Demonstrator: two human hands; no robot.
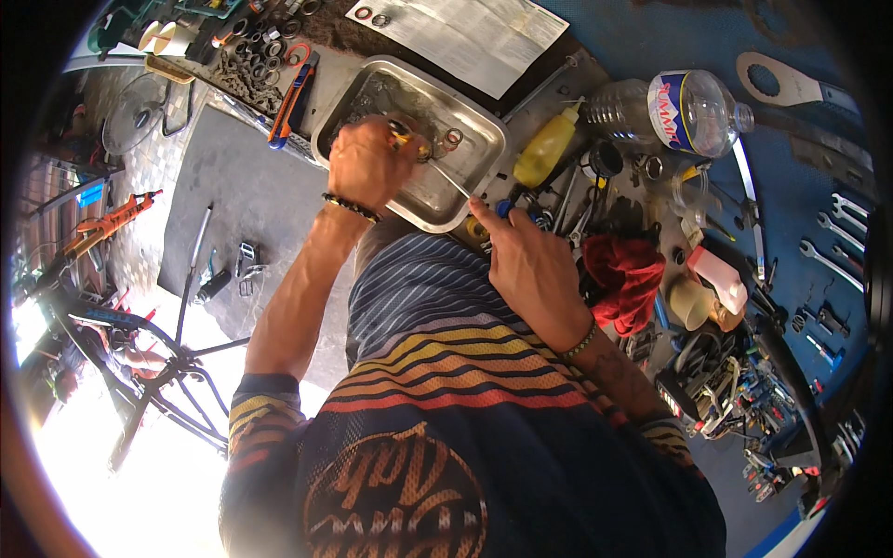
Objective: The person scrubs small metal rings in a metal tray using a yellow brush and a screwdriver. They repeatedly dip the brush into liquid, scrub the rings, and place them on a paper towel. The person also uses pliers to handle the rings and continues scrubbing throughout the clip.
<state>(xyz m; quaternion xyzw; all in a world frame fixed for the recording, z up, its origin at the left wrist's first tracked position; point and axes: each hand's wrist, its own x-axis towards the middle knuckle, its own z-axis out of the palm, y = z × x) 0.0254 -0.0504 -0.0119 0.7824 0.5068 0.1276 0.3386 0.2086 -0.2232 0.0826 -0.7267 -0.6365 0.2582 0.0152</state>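
Note:
My left hand (372, 166) is closed over a shallow metal tray (429, 219), wrapped round a yellow-and-black object that looks like a screwdriver handle. From it a thin metal shaft (450, 178) slants down to the right, past the tray's near rim. At the shaft's far end is my right hand (538, 270), index finger stretched out and its tip at or touching the metal; the other fingers are looser and partly bent. Small rings (452, 139) lie in the tray, which looks wet. My left fingers hide most of the handle.
Right of the tray are a yellow squeeze bottle (547, 147), a large clear plastic bottle (688, 113) and a red cloth (621, 284). An orange-and-blue cutter (294, 100) lies left of it. Printed paper (465, 37) is behind. Wrenches (831, 244) hang on the blue board.

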